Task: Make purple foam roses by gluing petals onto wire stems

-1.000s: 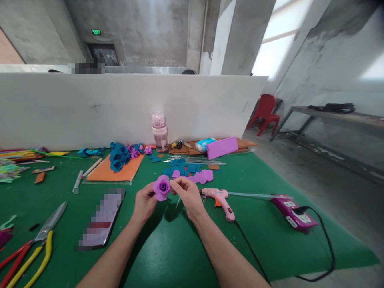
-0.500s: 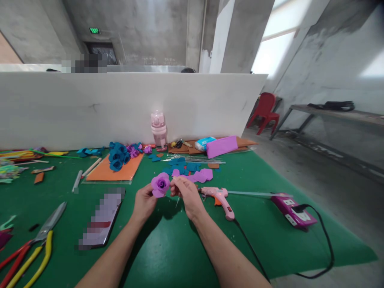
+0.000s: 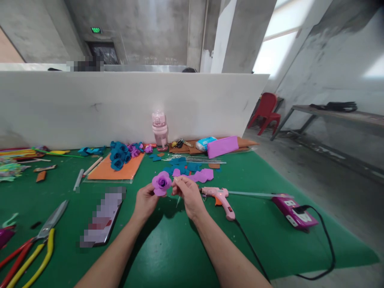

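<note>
The left hand (image 3: 146, 201) is gripping a purple foam rose (image 3: 161, 183) from below, above the middle of the green bench (image 3: 168, 248). The right hand (image 3: 187, 195), at the rose's 3 o'clock, is pinching its outer petal edge, a thin wire (image 3: 178, 201) hanging beneath. Pressing each petal snug while the other hand is steadying the base looks wisest. One pink glue gun (image 3: 220, 197) is lying at 3 o'clock, one pair of scissors (image 3: 36, 240) at 8 o'clock, one pink bottle (image 3: 159, 129) at 12 o'clock.
</note>
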Tool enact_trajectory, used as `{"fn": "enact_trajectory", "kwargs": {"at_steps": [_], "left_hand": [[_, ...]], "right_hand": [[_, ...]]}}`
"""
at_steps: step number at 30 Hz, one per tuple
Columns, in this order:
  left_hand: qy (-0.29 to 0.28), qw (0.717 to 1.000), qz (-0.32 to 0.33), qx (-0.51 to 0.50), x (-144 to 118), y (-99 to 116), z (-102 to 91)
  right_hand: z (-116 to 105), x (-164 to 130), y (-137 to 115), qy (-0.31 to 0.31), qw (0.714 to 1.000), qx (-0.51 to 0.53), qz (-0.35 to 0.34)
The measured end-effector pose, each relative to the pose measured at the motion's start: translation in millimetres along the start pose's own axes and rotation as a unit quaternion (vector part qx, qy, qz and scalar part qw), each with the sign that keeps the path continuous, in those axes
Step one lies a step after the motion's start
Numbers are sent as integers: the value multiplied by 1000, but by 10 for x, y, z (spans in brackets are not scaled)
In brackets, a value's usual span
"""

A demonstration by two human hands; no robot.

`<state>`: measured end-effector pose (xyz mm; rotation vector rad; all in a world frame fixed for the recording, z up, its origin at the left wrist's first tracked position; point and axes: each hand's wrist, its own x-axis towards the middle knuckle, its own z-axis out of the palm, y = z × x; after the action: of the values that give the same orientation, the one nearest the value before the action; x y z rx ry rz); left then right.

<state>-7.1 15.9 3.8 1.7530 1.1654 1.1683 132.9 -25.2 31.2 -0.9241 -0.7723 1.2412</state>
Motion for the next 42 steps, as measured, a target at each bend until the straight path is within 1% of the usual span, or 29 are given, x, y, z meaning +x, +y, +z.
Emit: {"fn": "enact_trajectory", "kwargs": {"at_steps": [7, 11, 14, 16, 17, 19, 22, 25, 30, 33, 35, 39, 40, 42], "left_hand": [[41, 998, 47, 29, -13, -52, 9], [54, 996, 47, 47, -23, -113, -4], [69, 996, 43, 45, -24, -116, -29], [78, 995, 41, 41, -20, -101, -44], [80, 995, 38, 39, -17, -93, -48], [65, 997, 25, 25, -13, -79, -43], [5, 999, -1, -40, -17, -67, -5], [-44, 994, -14, -94, -34, -44, 40], [-76, 989, -44, -118, -53, 26, 60], [-91, 987, -46, -121, -48, 15, 64], [-66, 992, -31, -103, -39, -22, 63], [44, 998, 32, -40, -15, -81, 9], [62, 997, 44, -28, -9, -82, -14], [76, 996, 55, -14, -2, -69, -58]], "right_hand": [[-43, 39, 38, 44, 998, 50, 23], [-67, 60, 90, 52, 997, 48, 17], [-95, 71, 136, 70, 997, 4, -15], [-106, 69, 163, 62, 994, -68, -64], [-105, 64, 175, 47, 988, -114, -89], [-93, 48, 193, 7, 971, -200, -127], [-57, 27, 212, -37, 950, -271, -151], [-38, 36, 232, -62, 946, -279, -154], [-67, 67, 260, -60, 948, -267, -161], [-76, 67, 266, -52, 945, -275, -171], [-68, 62, 265, -53, 946, -271, -169], [-41, 59, 269, -50, 961, -223, -154], [-36, 60, 272, -45, 967, -205, -145], [-35, 66, 281, -27, 980, -161, -113]]}}
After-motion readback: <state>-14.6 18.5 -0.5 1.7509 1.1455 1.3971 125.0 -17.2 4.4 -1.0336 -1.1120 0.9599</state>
